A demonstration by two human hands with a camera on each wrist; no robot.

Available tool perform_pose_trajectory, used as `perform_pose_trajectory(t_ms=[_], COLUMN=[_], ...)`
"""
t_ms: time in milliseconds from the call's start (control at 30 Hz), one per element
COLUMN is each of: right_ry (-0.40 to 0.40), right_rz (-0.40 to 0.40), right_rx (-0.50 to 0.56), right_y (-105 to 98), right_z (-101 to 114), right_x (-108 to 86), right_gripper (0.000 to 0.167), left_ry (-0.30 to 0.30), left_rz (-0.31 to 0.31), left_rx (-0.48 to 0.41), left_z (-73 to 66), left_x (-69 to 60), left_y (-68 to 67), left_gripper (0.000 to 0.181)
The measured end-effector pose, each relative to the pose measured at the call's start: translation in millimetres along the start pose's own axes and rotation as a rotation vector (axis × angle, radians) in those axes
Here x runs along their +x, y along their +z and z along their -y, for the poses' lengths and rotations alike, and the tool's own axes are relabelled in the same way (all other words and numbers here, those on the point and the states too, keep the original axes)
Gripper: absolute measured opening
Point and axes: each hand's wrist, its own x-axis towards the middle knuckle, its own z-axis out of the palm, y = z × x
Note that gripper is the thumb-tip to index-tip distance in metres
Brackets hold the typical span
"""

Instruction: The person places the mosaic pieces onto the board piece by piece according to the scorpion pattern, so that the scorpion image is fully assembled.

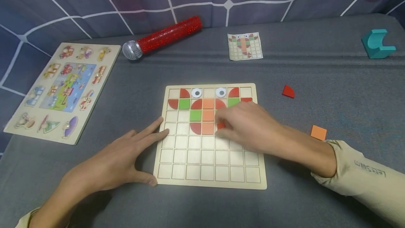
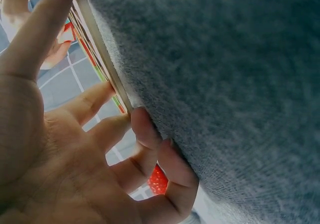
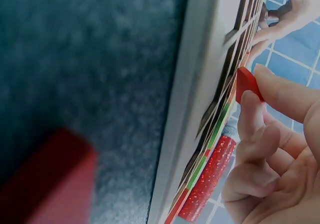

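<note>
A wooden grid board (image 1: pixel 209 175) lies flat on the grey surface, its upper rows partly filled with red quarter-circle, green and orange square tiles and two eye pieces. My right hand (image 1: pixel 250 126) is over the right half of the board and pinches a red quarter-circle tile (image 3: pixel 247 85) between thumb and fingertips. Part of that tile shows below the fingers in the head view. With spread fingers, my left hand (image 1: pixel 117 161) touches the board's left edge; in the left wrist view several fingertips meet the rim. The right hand hides some cells behind it.
A loose red quarter-circle tile (image 1: pixel 288 91) and an orange square tile (image 1: pixel 318 132) lie right of the board. Behind it are a small pattern card (image 1: pixel 245 46) and a red glittery microphone (image 1: pixel 171 36). A picture puzzle (image 1: pixel 85 129) is at left, a teal holder (image 1: pixel 376 45) far right.
</note>
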Motion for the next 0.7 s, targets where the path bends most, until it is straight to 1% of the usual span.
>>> perform_pose_trajectory(t_ms=[167,333,533,700], right_ry=[-0.013,-0.014,-0.017,-0.009], right_rz=[-0.019,-0.022,0.013,0.029], right_rx=[-0.039,-0.05,-0.062,-0.064], right_y=[1.0,0.8,-1.8,-3.5], right_z=[-1.8,-1.2,-0.8,-0.9], right_x=[1.1,1.4,0.1,-1.8], right_gripper=[0.011,0.011,0.009,0.017], left_ry=[0.0,0.001,-0.001,-0.008], left_rz=[-0.001,-0.002,0.001,0.007], left_rx=[0.007,0.011,0.011,0.006], left_z=[0.2,0.3,0.0,-0.1], left_x=[-0.5,0.3,0.6,0.8], left_y=[-0.2,0.4,1.0,0.6], left_gripper=[0.117,0.118,0.118,0.118])
